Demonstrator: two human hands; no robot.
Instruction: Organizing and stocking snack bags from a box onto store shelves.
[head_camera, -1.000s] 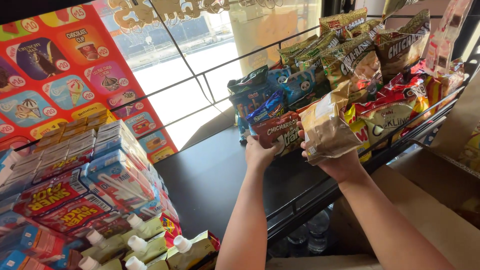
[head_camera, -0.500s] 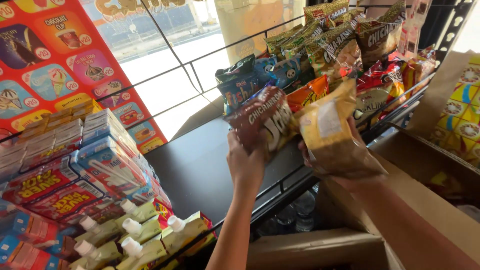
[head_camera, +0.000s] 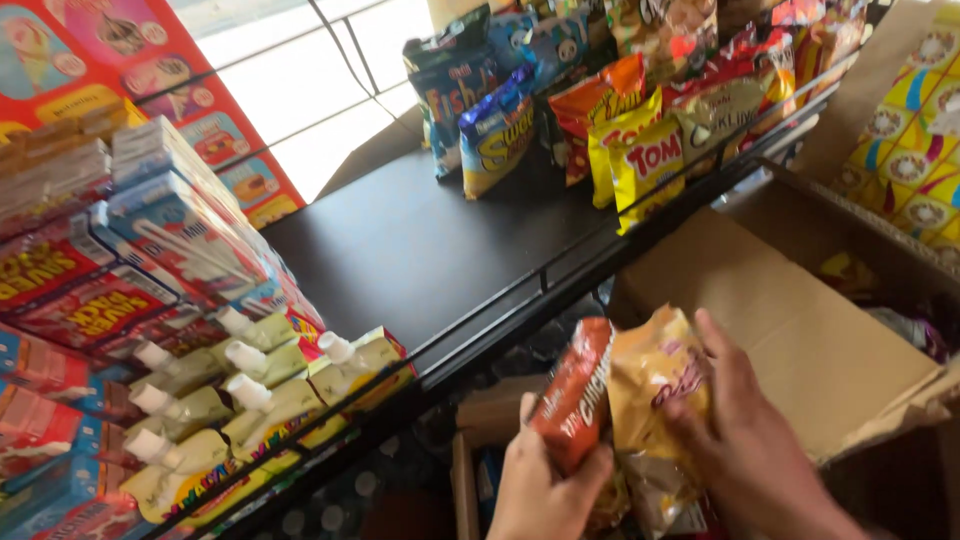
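Two snack bags are in our hands, low in the head view and below the front edge of the shelf. The red-orange crinkled foil snack bag (head_camera: 572, 395) stands nearly upright in our left hand (head_camera: 540, 490), fingers wrapped around its lower end and thumb pressed against the near face, so the bag is pinched from below. The yellow-gold glossy snack bag (head_camera: 650, 400) lies just beside it, touching along one side. Our right hand (head_camera: 745, 440) is laid flat across its right face, fingers spread and curled over the top edge, pressing it toward the red-orange bag. Held this way, the pair forms one bundle, each hand bracing one outer face.

Beneath the bundle sits a small open cardboard carton (head_camera: 490, 420) with more packets inside; what lies deeper in it we cannot tell. To the right, a large brown cardboard box (head_camera: 790, 330) stands with its flap folded outward.

Above, the black flat shelf board (head_camera: 420, 240) is bordered by a black wire front rail (head_camera: 560, 275), which keeps stock from sliding off. At its far end, upright blue, orange and yellow snack bags (head_camera: 600, 120) lean in a row. At its near left, pale green spouted pouches (head_camera: 250, 400) lie against the rail, beside stacked red and blue cartons (head_camera: 150, 230).
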